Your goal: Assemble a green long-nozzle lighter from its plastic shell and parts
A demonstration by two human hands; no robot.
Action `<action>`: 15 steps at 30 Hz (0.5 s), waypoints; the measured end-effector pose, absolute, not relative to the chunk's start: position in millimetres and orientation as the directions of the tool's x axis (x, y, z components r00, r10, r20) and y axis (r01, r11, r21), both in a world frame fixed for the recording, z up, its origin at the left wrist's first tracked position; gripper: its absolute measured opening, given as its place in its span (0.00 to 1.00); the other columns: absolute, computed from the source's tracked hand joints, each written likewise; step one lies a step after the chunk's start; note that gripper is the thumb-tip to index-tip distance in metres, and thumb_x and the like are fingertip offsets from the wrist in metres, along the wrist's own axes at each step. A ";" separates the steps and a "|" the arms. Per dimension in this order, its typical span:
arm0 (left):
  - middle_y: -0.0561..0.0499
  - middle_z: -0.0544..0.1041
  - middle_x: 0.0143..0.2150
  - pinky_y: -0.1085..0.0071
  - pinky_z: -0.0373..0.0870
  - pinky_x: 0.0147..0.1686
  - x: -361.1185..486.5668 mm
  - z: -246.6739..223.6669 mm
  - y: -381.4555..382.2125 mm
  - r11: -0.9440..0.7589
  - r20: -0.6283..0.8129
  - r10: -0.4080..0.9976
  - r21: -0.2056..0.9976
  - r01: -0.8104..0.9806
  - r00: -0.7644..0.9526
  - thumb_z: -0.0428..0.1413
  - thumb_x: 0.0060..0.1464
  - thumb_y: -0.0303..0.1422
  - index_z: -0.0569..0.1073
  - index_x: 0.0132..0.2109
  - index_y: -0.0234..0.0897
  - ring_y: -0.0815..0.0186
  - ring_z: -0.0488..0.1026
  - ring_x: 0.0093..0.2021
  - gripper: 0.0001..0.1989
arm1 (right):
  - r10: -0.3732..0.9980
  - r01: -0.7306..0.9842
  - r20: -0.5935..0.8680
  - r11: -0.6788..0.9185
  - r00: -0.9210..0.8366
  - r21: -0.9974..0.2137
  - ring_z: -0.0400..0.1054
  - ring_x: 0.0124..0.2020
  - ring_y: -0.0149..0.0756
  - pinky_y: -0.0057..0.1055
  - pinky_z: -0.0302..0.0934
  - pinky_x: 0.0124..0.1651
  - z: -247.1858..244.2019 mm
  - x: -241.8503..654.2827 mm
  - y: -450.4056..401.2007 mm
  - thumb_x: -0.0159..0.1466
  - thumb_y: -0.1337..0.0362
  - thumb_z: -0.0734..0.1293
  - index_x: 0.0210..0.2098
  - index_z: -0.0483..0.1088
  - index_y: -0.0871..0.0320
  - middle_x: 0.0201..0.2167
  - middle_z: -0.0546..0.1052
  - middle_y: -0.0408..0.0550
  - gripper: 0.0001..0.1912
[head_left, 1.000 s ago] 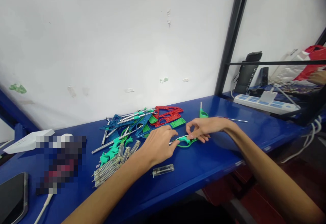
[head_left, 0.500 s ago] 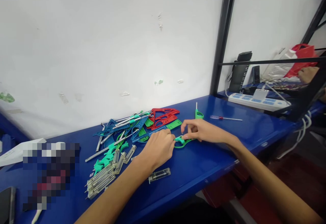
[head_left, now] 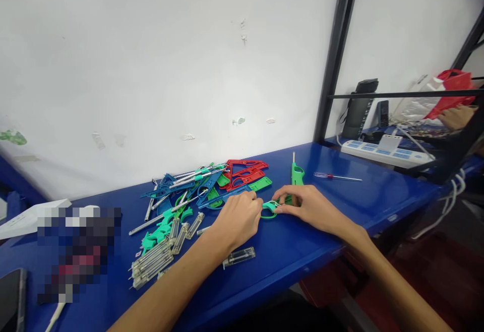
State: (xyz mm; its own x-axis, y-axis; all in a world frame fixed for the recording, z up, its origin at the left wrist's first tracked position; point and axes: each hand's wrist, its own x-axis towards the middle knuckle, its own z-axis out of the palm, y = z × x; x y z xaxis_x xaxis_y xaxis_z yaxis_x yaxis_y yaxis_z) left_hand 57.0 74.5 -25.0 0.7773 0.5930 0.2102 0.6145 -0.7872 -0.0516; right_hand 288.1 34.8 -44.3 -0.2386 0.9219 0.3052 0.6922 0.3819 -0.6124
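Both hands meet at a green lighter casing [head_left: 268,216] near the middle of the blue table. My left hand [head_left: 240,218] is closed at its left end; its fingertips are partly hidden. My right hand [head_left: 308,206] pinches its right side, where a teal trigger piece [head_left: 269,205] and a thin wire show. Behind my right hand stands out a green lighter [head_left: 297,173] with a metal tip. A clear fuel tank [head_left: 239,256] lies below my left hand. Left of it are several more clear tanks [head_left: 152,263] and teal triggers [head_left: 155,236].
Red casings [head_left: 245,173], blue casings [head_left: 223,197] and metal rods [head_left: 157,223] are piled near the wall. A screwdriver [head_left: 338,177] lies at the right. A power strip [head_left: 385,153] and another person's hand [head_left: 457,117] appear beyond the black frame [head_left: 333,55]. A phone [head_left: 13,299] sits at left.
My right hand has turned slightly and its fingers have come down around the casing, uncovering more of the green lighter behind. My left hand stays at the casing. The view has shifted a little.
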 end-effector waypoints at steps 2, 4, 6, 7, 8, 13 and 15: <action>0.42 0.79 0.43 0.63 0.73 0.41 56.8 -25.4 74.3 -0.788 0.208 0.591 -0.057 0.613 0.779 0.48 0.69 0.29 0.79 0.50 0.34 0.54 0.78 0.44 0.15 | 0.914 0.702 0.323 0.396 -0.245 -0.591 0.70 0.33 0.34 0.34 0.65 0.40 -45.5 289.0 35.7 0.69 0.44 0.69 0.47 0.76 0.57 0.36 0.78 0.45 0.22; 0.42 0.79 0.43 0.63 0.73 0.41 56.6 -25.5 74.2 -0.790 0.206 0.588 -0.063 0.610 0.782 0.47 0.69 0.28 0.79 0.50 0.34 0.54 0.78 0.45 0.15 | 0.906 0.708 0.336 0.413 -0.256 -0.573 0.70 0.34 0.34 0.35 0.66 0.41 -46.3 289.5 36.3 0.70 0.44 0.67 0.47 0.76 0.57 0.38 0.78 0.46 0.22; 0.42 0.79 0.44 0.63 0.73 0.42 56.6 -25.3 74.1 -0.792 0.203 0.585 -0.069 0.607 0.786 0.47 0.69 0.28 0.78 0.50 0.34 0.54 0.78 0.45 0.15 | 0.900 0.715 0.343 0.425 -0.268 -0.556 0.71 0.35 0.35 0.36 0.66 0.41 -46.7 289.2 36.3 0.71 0.43 0.67 0.47 0.76 0.57 0.39 0.78 0.47 0.22; 0.42 0.79 0.44 0.63 0.73 0.42 56.6 -25.1 74.0 -0.793 0.201 0.582 -0.073 0.605 0.788 0.47 0.69 0.28 0.78 0.50 0.34 0.54 0.78 0.46 0.15 | 0.898 0.720 0.345 0.429 -0.274 -0.546 0.71 0.35 0.35 0.36 0.67 0.42 -46.8 288.8 36.2 0.70 0.43 0.67 0.47 0.76 0.57 0.39 0.78 0.47 0.23; 0.42 0.79 0.44 0.63 0.73 0.42 56.8 -24.8 73.9 -0.794 0.198 0.581 -0.075 0.603 0.790 0.46 0.69 0.28 0.78 0.50 0.34 0.54 0.78 0.46 0.15 | 0.896 0.725 0.346 0.432 -0.278 -0.536 0.71 0.36 0.36 0.37 0.67 0.43 -46.9 288.3 36.0 0.70 0.43 0.68 0.47 0.76 0.57 0.39 0.78 0.47 0.23; 0.42 0.79 0.43 0.63 0.74 0.41 57.8 -23.9 72.6 -0.794 0.197 0.581 -0.076 0.603 0.790 0.47 0.69 0.28 0.78 0.49 0.34 0.54 0.78 0.45 0.15 | 0.887 0.746 0.351 0.448 -0.301 -0.493 0.72 0.38 0.36 0.39 0.67 0.46 -47.4 286.8 36.0 0.70 0.43 0.68 0.47 0.77 0.56 0.41 0.78 0.48 0.23; 0.42 0.79 0.44 0.63 0.74 0.41 57.9 -23.6 72.4 -0.793 0.199 0.582 -0.074 0.604 0.788 0.47 0.69 0.28 0.78 0.49 0.34 0.54 0.78 0.45 0.14 | 0.884 0.747 0.353 0.453 -0.306 -0.487 0.72 0.38 0.37 0.39 0.67 0.46 -47.6 286.9 36.4 0.71 0.43 0.67 0.48 0.77 0.56 0.42 0.79 0.48 0.22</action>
